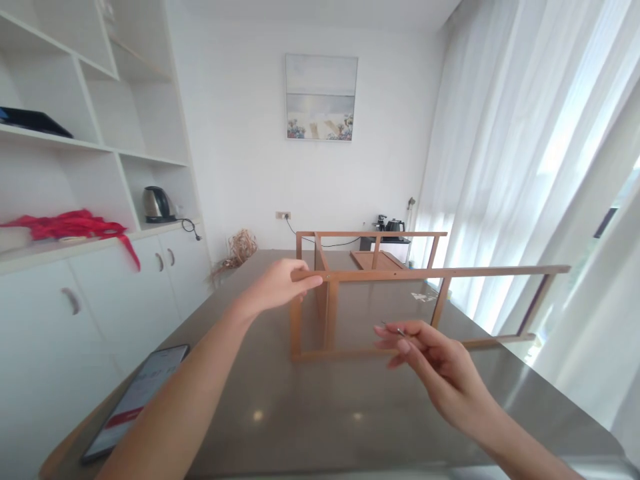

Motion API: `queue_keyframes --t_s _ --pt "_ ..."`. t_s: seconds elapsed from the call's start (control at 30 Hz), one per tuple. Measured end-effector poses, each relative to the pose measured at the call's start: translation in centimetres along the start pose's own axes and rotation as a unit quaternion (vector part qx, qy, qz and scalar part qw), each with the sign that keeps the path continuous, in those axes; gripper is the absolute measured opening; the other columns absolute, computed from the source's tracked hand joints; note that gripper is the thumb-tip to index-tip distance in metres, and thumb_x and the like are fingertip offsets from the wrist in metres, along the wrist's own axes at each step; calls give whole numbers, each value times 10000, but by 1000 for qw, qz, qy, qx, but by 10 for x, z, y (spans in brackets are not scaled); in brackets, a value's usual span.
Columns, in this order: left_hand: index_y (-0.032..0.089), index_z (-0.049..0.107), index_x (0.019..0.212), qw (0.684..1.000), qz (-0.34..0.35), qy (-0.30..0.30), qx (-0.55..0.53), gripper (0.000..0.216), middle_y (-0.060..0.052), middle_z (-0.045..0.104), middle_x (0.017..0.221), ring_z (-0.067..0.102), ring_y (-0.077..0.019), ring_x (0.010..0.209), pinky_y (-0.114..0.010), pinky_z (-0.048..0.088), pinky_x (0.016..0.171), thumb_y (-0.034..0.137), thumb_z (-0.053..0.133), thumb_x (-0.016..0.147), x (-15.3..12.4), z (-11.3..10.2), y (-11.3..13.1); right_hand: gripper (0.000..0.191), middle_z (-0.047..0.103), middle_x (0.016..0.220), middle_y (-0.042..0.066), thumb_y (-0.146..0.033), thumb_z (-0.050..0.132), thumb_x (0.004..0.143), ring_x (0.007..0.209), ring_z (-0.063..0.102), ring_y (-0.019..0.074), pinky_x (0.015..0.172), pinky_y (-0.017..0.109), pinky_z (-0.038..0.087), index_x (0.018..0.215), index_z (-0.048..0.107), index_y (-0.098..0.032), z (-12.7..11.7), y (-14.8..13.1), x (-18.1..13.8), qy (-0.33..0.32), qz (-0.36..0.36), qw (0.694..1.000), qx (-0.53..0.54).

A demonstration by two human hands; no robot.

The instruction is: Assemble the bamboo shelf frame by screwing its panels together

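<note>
A light wooden frame of thin rails and posts stands on the grey table. My left hand grips the frame's near top rail at its left end, fingers wrapped round it. My right hand is held in front of the frame's lower rail, fingers pinched on a small thin metal piece, perhaps a screw or pin. A flat wooden panel lies on the table behind the frame.
A phone lies screen-up near the table's left edge. White cabinets and shelves on the left hold a kettle and red cloth. Dried grass sits at the table's far left corner. Sheer curtains hang on the right.
</note>
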State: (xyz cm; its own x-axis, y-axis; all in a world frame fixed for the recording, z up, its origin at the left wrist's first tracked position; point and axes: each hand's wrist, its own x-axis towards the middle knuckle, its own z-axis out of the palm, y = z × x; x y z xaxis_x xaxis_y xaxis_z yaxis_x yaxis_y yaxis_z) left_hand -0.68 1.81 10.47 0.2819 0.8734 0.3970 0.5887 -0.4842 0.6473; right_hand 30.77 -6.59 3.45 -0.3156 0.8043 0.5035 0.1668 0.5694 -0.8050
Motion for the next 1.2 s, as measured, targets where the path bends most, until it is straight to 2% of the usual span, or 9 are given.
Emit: queue_keyframes --t_s 0.07,0.23,0.4,0.47,0.6,0.73,0.83,0.9,1.2 --pt "170 658 739 983 2 46 -179 406 -20 680 643 629 -186 627 -283 399 629 564 728 806 -3 14 -18 279 723 1164 113 -433 574 992 968 719 236 744 335 627 1141 659 -213 -6 10 -3 36 10 999 1" --pt "162 608 660 949 5 101 -298 542 -14 602 580 580 -148 553 -284 442 639 640 546 906 -19 65 -55 375 636 700 31 -537 597 949 630 591 158 586 279 499 885 696 -182 -7 51 17 95 27 994 -34" --pt "170 584 627 906 -10 67 -418 760 -42 553 568 546 -173 521 -314 457 562 801 256 893 -27 97 -70 437 664 878 61 -608 573 930 842 617 192 776 313 513 860 687 -191 24 82 56 120 14 992 -26" --pt "168 609 688 886 -22 59 -460 807 -71 594 667 590 -200 623 -336 503 613 810 164 890 -28 101 -73 439 702 942 73 -618 570 927 901 653 209 820 341 538 914 687 -195 43 87 69 94 20 995 9" --pt "156 665 845 862 -46 47 -502 691 -107 650 903 623 -219 805 -351 543 728 740 304 919 -32 103 -81 477 715 1013 94 -644 492 954 980 688 213 845 350 579 844 607 -194 76 87 83 110 24 989 94" --pt "141 687 884 849 -45 13 -526 732 -133 647 948 620 -237 812 -371 552 707 765 304 904 -34 104 -84 461 704 852 61 -644 518 943 718 697 173 647 298 594 920 606 -192 80 86 81 156 33 979 129" --pt "140 699 920 850 -4 18 -526 696 -132 650 974 627 -249 864 -377 562 736 758 379 890 -30 103 -81 442 653 698 7 -626 553 936 426 525 93 405 215 436 967 612 -190 71 88 76 176 38 976 124" --pt "142 701 919 864 8 33 -503 578 -118 657 963 635 -240 858 -364 565 723 680 490 891 -28 102 -78 433 599 639 -21 -616 556 940 373 405 62 344 198 325 959 617 -188 66 89 72 182 39 976 114" --pt "134 668 734 898 -18 36 -438 671 -36 603 578 551 -131 452 -258 424 469 707 379 931 -32 107 -74 361 690 799 39 -505 607 950 606 650 137 605 278 566 1047 720 -177 60 59 63 149 -10 989 19"
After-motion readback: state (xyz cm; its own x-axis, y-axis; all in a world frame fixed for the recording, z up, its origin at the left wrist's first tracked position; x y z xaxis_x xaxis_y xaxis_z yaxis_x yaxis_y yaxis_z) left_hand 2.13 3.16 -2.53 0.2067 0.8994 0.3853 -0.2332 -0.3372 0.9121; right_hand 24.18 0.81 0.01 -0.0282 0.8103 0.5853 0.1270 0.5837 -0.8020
